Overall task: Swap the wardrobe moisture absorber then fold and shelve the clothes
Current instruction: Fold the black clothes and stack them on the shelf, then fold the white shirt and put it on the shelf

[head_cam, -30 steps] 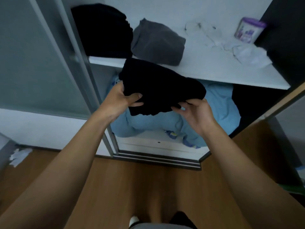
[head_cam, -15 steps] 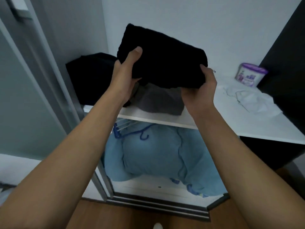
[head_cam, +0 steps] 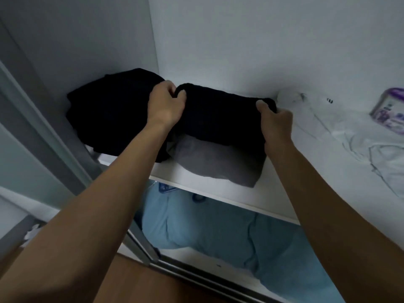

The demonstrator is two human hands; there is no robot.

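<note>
**Spotter:** Where's the black piece?

**Operator:** I see the folded black garment [head_cam: 220,119] lying on the grey folded garment [head_cam: 218,165] on the wardrobe shelf [head_cam: 240,194]. The grey one's front edge sticks out beneath it.

**Spotter:** And the grips?

**Operator:** Both are closed on that black garment. My left grip [head_cam: 166,106] has its fingers curled round the garment's left end. My right grip [head_cam: 276,121] is clenched on its right end.

**Spotter:** What's around it?

**Operator:** A black pile [head_cam: 109,110] sits just beside it on the left, against the side wall. The purple moisture absorber tub [head_cam: 389,110] stands far right on the same shelf, well apart from the stack. A crumpled white garment [head_cam: 360,147] lies between them. Blue cloth [head_cam: 218,237] is bundled in the compartment below.
</note>
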